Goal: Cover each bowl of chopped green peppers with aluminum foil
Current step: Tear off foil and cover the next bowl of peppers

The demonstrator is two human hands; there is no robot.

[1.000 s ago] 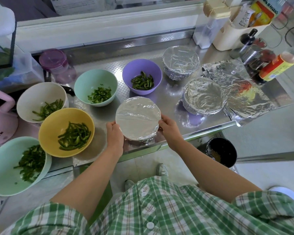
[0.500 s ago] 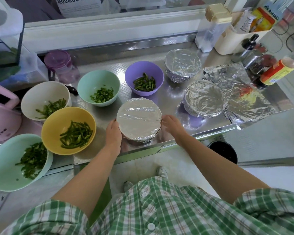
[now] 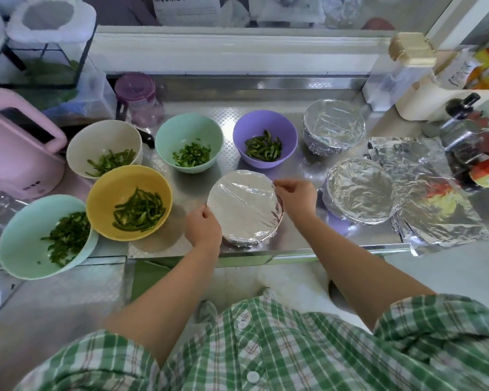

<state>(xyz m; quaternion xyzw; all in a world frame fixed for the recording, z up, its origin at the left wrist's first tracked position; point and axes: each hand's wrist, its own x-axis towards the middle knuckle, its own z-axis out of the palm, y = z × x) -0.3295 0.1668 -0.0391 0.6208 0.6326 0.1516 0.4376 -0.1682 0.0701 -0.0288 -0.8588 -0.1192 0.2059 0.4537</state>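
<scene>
Foil grip, right: the right hand (image 3: 295, 197) pinched the foil edge between thumb and forefinger at the upper-right rim of the round foil-covered bowl (image 3: 244, 206); its other fingers were loosely curled.
Foil grip, left: the left hand (image 3: 203, 228) curled round the lower-left rim of the same bowl. Its fingertips were hidden, so how hard it clamped could not be told.
Bowl position: centre of the frame, upright between the two hands, near the front edge of the shiny steel counter (image 3: 294, 244). It was round, so it had no long axis, and its foil face pointed up.
Already wrapped: two foil-wrapped bowls (image 3: 360, 193) stood right and upper right of centre.
Open bowls: the purple plastic bowl (image 3: 266, 128) sat just above the grip. The small mint-green bowl (image 3: 189, 128), cream bowl (image 3: 102, 136), yellow bowl (image 3: 124, 179) and large mint-green bowl (image 3: 26, 235) were spread to the left.
Coming move: probably fetching the crumpled loose foil sheet (image 3: 435, 198). It lay right of the grip, nearer the right hand, with its long axis running upper left to lower right.
</scene>
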